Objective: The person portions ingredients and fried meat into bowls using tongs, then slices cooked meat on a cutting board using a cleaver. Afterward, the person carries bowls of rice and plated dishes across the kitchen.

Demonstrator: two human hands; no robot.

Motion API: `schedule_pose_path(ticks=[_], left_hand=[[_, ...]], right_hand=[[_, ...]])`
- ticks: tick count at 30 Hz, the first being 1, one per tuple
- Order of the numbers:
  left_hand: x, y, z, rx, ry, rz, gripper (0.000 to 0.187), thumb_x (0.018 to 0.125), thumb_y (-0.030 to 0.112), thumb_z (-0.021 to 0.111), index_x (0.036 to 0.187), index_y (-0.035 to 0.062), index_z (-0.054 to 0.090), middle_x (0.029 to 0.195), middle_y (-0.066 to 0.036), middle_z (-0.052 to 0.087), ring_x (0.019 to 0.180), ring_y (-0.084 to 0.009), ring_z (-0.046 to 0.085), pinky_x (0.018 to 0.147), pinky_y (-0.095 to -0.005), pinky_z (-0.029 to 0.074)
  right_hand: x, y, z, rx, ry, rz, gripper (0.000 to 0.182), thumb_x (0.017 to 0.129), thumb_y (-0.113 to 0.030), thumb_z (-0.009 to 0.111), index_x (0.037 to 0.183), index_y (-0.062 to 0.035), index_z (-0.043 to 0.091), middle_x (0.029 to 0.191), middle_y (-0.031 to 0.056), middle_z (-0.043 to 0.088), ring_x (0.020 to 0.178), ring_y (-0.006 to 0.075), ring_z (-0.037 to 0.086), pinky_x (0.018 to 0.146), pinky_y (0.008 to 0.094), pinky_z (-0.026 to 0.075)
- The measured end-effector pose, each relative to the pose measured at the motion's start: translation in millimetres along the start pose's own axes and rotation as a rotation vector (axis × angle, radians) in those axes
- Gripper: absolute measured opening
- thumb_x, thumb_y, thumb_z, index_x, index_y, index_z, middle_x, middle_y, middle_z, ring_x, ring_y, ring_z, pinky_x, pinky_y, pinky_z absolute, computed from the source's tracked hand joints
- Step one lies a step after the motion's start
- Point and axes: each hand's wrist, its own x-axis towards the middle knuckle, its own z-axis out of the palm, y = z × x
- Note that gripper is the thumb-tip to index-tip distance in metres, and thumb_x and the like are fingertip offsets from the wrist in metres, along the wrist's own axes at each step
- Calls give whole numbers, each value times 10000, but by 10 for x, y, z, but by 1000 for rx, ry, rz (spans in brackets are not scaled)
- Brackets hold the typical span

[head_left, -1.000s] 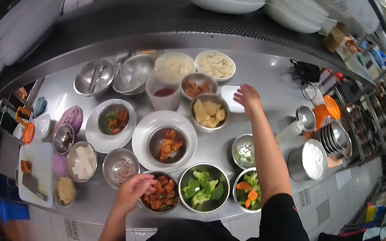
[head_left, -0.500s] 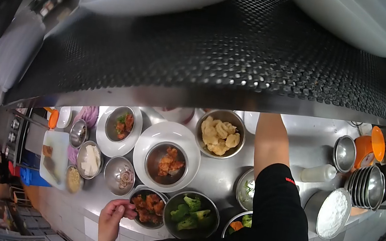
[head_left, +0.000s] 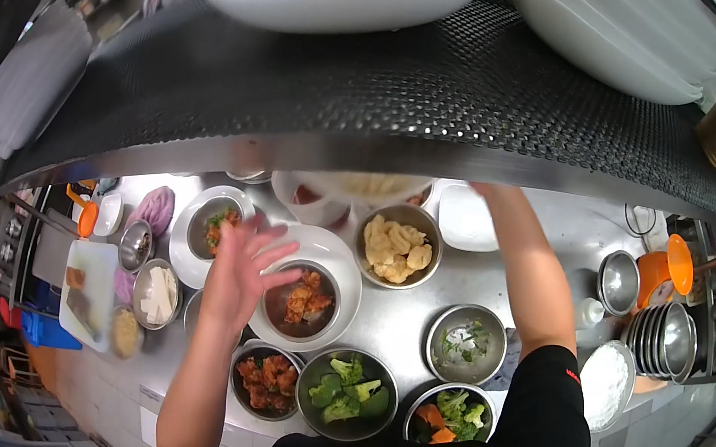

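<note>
The left hand (head_left: 246, 267) has left the bowl of browned pieces (head_left: 238, 380) and is now raised near the metal bowl (head_left: 274, 311) on the round plate (head_left: 350, 289), fingers spread apart. The shelf (head_left: 368, 95) mostly hides the right hand (head_left: 489, 193), near the white dish (head_left: 469, 222); its fingers' state cannot be told.

Passage over counter (head_left: 397, 324) between white plate (head_left: 350, 295) and herb bowl (head_left: 466, 367); shelf (head_left: 378, 88) (perforated) blocks from above

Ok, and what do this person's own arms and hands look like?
The right arm wears a black cloth sleeve with a small red marking near its hem; the black sleeve on the left arm barely shows. Both forearms are bare. The left hand wears no glove; the right hand is hidden behind the dark metal shelf.
</note>
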Motion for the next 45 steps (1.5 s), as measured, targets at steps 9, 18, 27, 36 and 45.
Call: schedule_pose_path(ticks=[9, 18, 27, 36, 45], left_hand=[[-850, -428, -689, -438, 453, -49, 598, 915, 268, 479, 1423, -25, 364, 1392, -195, 498, 1262, -357, 511, 1076, -478, 409], [-1627, -552, -979, -413, 694, 42, 660, 916, 332, 485, 1453, -13, 315, 1417, -210, 462, 1288, -363, 484, 1072, -484, 420], [-2126, -618, -1224, -418, 817, 123, 579, 917, 340, 493, 1390, 17, 414, 1340, -174, 550, 1200, -339, 565, 1009, -468, 477], [-2483, -788, -1441, -395, 547, 111, 618, 920, 323, 464, 1428, -15, 367, 1371, -198, 520, 1247, -340, 530, 1050, -456, 437], [-2579, -919, -1758, -476, 151, -175, 518, 939, 232, 476, 1375, -42, 423, 1339, -182, 541, 1248, -305, 525, 1069, -421, 411]], right_hand=[[617, 968, 447, -11, 123, 48, 384, 934, -184, 586, 1287, -42, 540, 1110, 183, 639, 870, 262, 682, 578, 341, 598], [1989, 2714, -389, -203, 649, 361, 359, 925, -174, 582, 1239, -4, 546, 1051, 190, 649, 817, 270, 686, 573, 343, 602], [2141, 2455, -577, -97, 692, 265, 341, 916, -165, 578, 1191, 34, 553, 993, 197, 660, 764, 278, 689, 567, 345, 607], [622, 1279, -964, 1, 625, 225, 357, 896, -177, 560, 1137, 86, 548, 938, 217, 661, 716, 274, 688, 568, 346, 613], [-3547, 1039, -24, 142, 712, -40, 287, 923, -144, 497, 1145, 22, 571, 971, 97, 645, 815, 186, 663, 666, 301, 560]])
